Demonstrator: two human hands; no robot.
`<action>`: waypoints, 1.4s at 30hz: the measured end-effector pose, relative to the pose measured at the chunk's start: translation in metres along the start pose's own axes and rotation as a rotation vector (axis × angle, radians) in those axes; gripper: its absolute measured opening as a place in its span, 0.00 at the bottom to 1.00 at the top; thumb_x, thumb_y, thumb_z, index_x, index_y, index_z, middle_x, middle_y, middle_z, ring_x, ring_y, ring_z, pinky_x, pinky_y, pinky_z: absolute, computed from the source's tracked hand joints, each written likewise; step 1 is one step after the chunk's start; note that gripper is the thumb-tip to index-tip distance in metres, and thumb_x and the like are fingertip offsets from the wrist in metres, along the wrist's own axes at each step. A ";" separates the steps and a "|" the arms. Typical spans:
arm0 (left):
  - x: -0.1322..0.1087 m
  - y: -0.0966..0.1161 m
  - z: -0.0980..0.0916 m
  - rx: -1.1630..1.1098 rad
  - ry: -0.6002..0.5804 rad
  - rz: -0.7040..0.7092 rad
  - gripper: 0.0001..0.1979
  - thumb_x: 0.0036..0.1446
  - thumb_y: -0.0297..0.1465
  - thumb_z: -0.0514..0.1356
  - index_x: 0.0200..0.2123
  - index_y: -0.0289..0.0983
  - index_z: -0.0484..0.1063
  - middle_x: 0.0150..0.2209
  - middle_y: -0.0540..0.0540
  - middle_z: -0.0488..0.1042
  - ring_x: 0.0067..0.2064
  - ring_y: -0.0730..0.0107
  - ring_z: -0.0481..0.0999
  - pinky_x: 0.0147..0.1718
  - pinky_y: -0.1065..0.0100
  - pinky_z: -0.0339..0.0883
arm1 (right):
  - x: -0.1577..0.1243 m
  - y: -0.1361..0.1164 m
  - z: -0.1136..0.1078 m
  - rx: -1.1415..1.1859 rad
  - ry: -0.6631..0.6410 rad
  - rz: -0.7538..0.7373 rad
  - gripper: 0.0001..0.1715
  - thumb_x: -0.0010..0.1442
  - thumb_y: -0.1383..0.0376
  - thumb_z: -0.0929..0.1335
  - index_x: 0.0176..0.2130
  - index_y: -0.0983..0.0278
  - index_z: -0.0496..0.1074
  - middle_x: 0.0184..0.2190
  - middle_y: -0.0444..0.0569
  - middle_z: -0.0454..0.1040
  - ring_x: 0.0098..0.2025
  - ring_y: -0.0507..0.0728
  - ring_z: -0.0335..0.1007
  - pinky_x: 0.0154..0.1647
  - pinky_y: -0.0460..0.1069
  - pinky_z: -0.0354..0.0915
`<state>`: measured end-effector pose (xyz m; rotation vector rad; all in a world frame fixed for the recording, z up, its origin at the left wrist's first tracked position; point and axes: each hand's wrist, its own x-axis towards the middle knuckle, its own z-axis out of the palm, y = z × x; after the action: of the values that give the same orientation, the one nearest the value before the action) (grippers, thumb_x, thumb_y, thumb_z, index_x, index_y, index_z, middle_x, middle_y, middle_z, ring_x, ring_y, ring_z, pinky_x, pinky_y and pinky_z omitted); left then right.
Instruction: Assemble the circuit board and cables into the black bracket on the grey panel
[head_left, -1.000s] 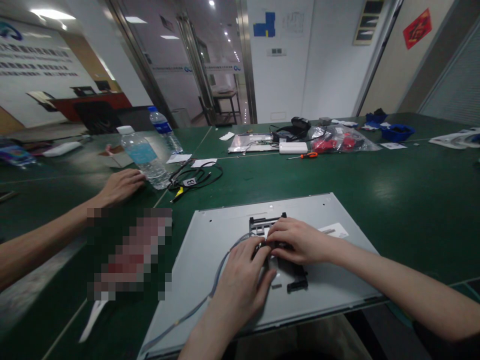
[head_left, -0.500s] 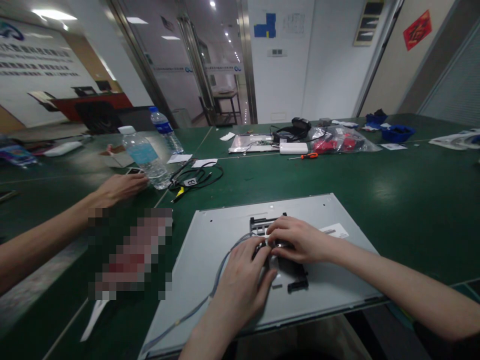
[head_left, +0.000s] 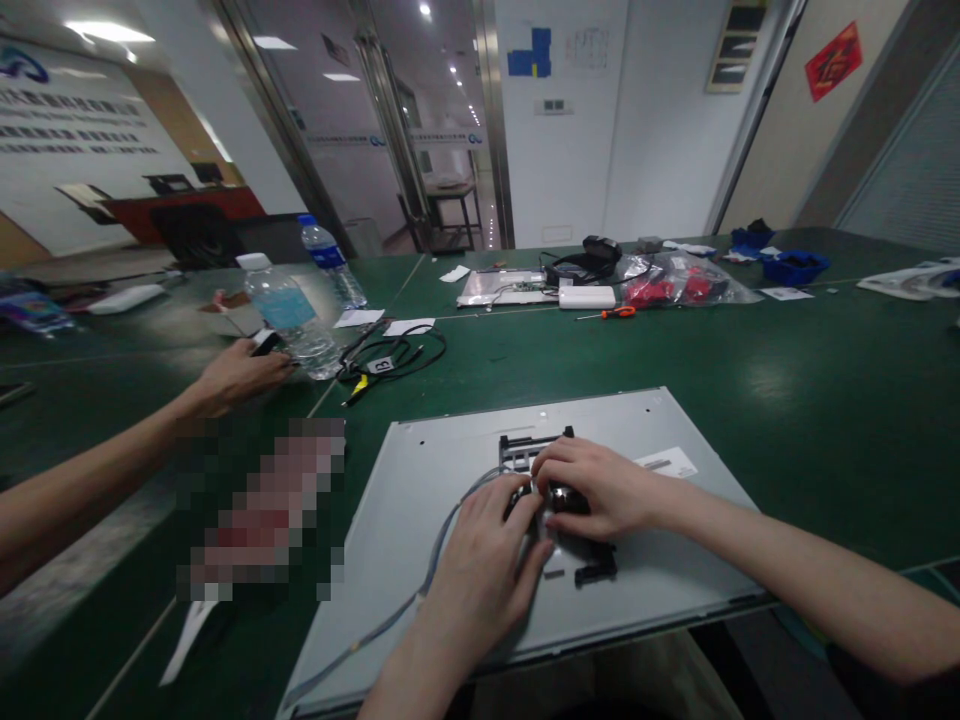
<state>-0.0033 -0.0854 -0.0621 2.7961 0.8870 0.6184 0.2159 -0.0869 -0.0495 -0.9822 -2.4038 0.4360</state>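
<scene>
A light grey flat panel (head_left: 420, 480) lies before me, overhanging the near table edge. In its middle sits a black bracket (head_left: 596, 570) with slotted ends. My left hand (head_left: 491, 550) bends over the bracket's left side, fingertips closed on a small part they mostly cover. From the right, my right hand (head_left: 596, 480) curls its fingers and thumb around a shiny dark piece (head_left: 568, 498), whose kind is unclear. The fingertips of both hands nearly meet. A grey cable (head_left: 439, 545) runs from the bracket past my left hand to the panel's near left corner.
At left, another person's hand (head_left: 240, 375) holds a small black-and-white object (head_left: 265, 343) beside a water bottle (head_left: 289, 315). Coiled black cables (head_left: 397, 360), an orange screwdriver (head_left: 616, 313) and a plastic bag with red items (head_left: 682, 280) lie farther back. A pixelated patch covers something left of the panel.
My right hand has shifted slightly, and more of the shiny dark piece shows beneath it. My left hand stays put. The other person's hand has raised the small black-and-white object.
</scene>
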 end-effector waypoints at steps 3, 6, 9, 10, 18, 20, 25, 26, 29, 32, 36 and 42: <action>0.001 0.000 0.000 -0.006 0.005 0.003 0.18 0.58 0.28 0.59 0.53 0.39 0.65 0.55 0.40 0.66 0.56 0.51 0.66 0.53 0.46 0.66 | 0.000 -0.001 0.001 -0.019 -0.006 0.023 0.13 0.56 0.65 0.70 0.42 0.64 0.67 0.45 0.52 0.71 0.47 0.58 0.66 0.50 0.55 0.63; 0.002 0.000 0.001 -0.012 0.011 0.003 0.18 0.58 0.28 0.59 0.52 0.40 0.65 0.55 0.40 0.66 0.56 0.50 0.66 0.52 0.46 0.66 | 0.000 -0.001 0.002 -0.028 0.002 0.038 0.13 0.56 0.64 0.70 0.42 0.63 0.66 0.45 0.52 0.71 0.47 0.59 0.65 0.51 0.55 0.62; 0.001 -0.001 0.001 -0.013 0.006 0.000 0.18 0.59 0.28 0.58 0.52 0.40 0.65 0.55 0.40 0.65 0.57 0.51 0.66 0.53 0.46 0.65 | 0.000 -0.001 0.003 -0.034 0.004 0.050 0.14 0.56 0.64 0.70 0.43 0.63 0.66 0.46 0.52 0.70 0.48 0.59 0.65 0.51 0.55 0.62; 0.001 -0.001 0.001 -0.012 0.002 -0.001 0.17 0.59 0.28 0.58 0.52 0.40 0.65 0.55 0.40 0.65 0.57 0.51 0.66 0.53 0.46 0.65 | 0.000 -0.001 0.003 -0.036 0.003 0.052 0.14 0.56 0.64 0.70 0.43 0.63 0.66 0.46 0.52 0.70 0.48 0.59 0.65 0.52 0.55 0.62; 0.002 0.001 0.001 -0.005 -0.005 0.001 0.17 0.59 0.27 0.58 0.52 0.39 0.65 0.55 0.40 0.65 0.57 0.52 0.65 0.54 0.46 0.65 | 0.000 -0.001 0.003 -0.042 -0.020 0.066 0.17 0.55 0.62 0.70 0.44 0.63 0.65 0.47 0.53 0.69 0.49 0.60 0.63 0.51 0.56 0.62; 0.002 0.001 0.001 -0.006 -0.008 0.000 0.17 0.59 0.27 0.58 0.52 0.39 0.65 0.56 0.40 0.65 0.57 0.52 0.65 0.54 0.46 0.64 | -0.001 -0.001 0.003 -0.042 -0.023 0.066 0.18 0.55 0.62 0.70 0.45 0.64 0.65 0.47 0.54 0.69 0.50 0.61 0.63 0.51 0.56 0.62; 0.003 0.001 0.000 -0.015 -0.002 0.009 0.16 0.61 0.28 0.57 0.52 0.40 0.65 0.56 0.40 0.66 0.57 0.52 0.66 0.53 0.47 0.65 | -0.001 -0.002 0.002 -0.034 -0.027 0.065 0.20 0.55 0.61 0.71 0.45 0.63 0.64 0.47 0.54 0.68 0.50 0.62 0.63 0.51 0.58 0.63; 0.003 0.001 0.000 -0.017 -0.001 0.009 0.16 0.61 0.28 0.57 0.52 0.40 0.65 0.55 0.40 0.66 0.57 0.52 0.66 0.53 0.47 0.65 | -0.001 -0.002 0.002 -0.032 -0.029 0.064 0.21 0.55 0.60 0.71 0.45 0.64 0.64 0.47 0.54 0.68 0.50 0.61 0.63 0.52 0.57 0.63; 0.003 0.001 0.000 -0.021 -0.004 0.010 0.16 0.61 0.29 0.57 0.53 0.39 0.65 0.55 0.40 0.65 0.57 0.52 0.65 0.53 0.48 0.64 | -0.001 -0.002 0.001 -0.027 -0.032 0.059 0.22 0.55 0.60 0.72 0.46 0.64 0.65 0.47 0.54 0.68 0.50 0.61 0.63 0.52 0.57 0.63; 0.002 0.001 0.000 -0.022 -0.009 0.010 0.16 0.61 0.30 0.58 0.53 0.39 0.65 0.56 0.39 0.65 0.57 0.51 0.65 0.53 0.47 0.65 | -0.002 -0.001 0.001 -0.026 -0.034 0.049 0.22 0.55 0.59 0.72 0.46 0.64 0.65 0.48 0.55 0.68 0.50 0.61 0.63 0.52 0.57 0.63; 0.002 0.001 -0.001 -0.018 -0.019 0.001 0.17 0.61 0.30 0.59 0.53 0.40 0.66 0.56 0.40 0.65 0.58 0.51 0.65 0.53 0.47 0.65 | -0.002 0.000 0.001 -0.030 -0.035 0.037 0.24 0.54 0.59 0.72 0.47 0.64 0.65 0.50 0.56 0.67 0.52 0.62 0.62 0.53 0.58 0.62; 0.002 0.006 -0.006 -0.021 0.013 -0.003 0.20 0.56 0.30 0.62 0.52 0.41 0.66 0.55 0.41 0.67 0.57 0.50 0.66 0.53 0.47 0.66 | -0.003 0.001 0.001 -0.015 -0.044 0.034 0.27 0.53 0.58 0.73 0.49 0.64 0.64 0.51 0.57 0.67 0.53 0.63 0.61 0.54 0.60 0.62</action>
<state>-0.0010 -0.0886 -0.0545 2.7747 0.8815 0.6429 0.2174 -0.0886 -0.0514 -1.0309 -2.4364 0.4569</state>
